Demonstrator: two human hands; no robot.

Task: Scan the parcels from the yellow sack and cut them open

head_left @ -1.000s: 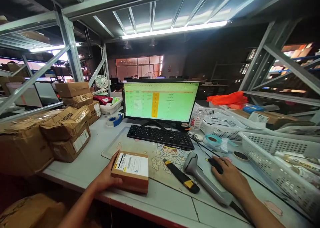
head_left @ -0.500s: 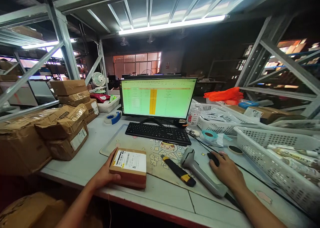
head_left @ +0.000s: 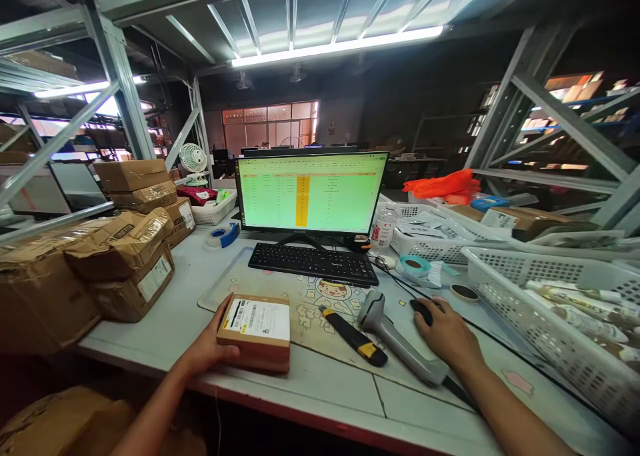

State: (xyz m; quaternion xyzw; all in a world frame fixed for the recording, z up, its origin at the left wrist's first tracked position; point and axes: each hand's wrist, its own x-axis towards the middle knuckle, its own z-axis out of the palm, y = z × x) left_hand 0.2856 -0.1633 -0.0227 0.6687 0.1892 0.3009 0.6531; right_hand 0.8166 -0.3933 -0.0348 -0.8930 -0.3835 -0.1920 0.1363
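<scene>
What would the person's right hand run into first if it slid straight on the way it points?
The right hand rests on a black computer mouse, so that comes first. Past it, the line probably reaches the small white object beside the keyboard, though depth is unclear.

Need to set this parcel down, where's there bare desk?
Bare white desk lies between your left hand and the cardboard boxes; another strip runs below the utility knife. It's crowded around the barcode scanner and right hand.
</scene>
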